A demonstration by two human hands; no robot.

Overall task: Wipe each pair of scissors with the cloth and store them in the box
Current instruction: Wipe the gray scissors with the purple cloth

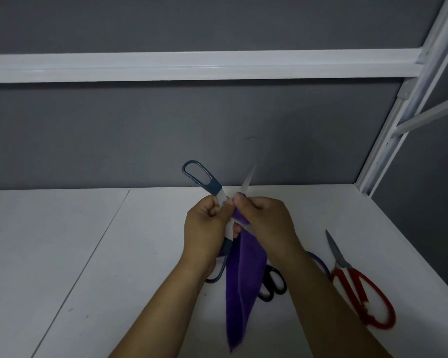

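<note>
1. Head view: the left hand [207,223] has its fingers [212,209] curled round the blue scissors [202,177] near the pivot. The pair is splayed wide, with one loop above the fingers and the other below, by the wrist.
2. The right hand [267,223] pinches the cloth [243,280] onto a blade [248,179] just beside the left fingers. The blade tip pokes up past them, and the rest of the cloth hangs below both hands.
3. Risk: a bare edge runs close to both sets of fingers. A stroke along the edge instead of the flat could nick a fingertip.
4. Risk: held near the pivot, the blades could swing shut on the cloth or a finger if the grip shifts.
5. On the counter [114,254], red scissors [360,288] lie to the right of the right fingers. A black pair [274,282] lies below them, partly hidden by the cloth. A purple loop [321,263] peeps from behind the right forearm, probably another pair.
6. No box is in view, so I cannot tell what it holds. Reaching for it unseen with the blades open would be a hazard.
</note>
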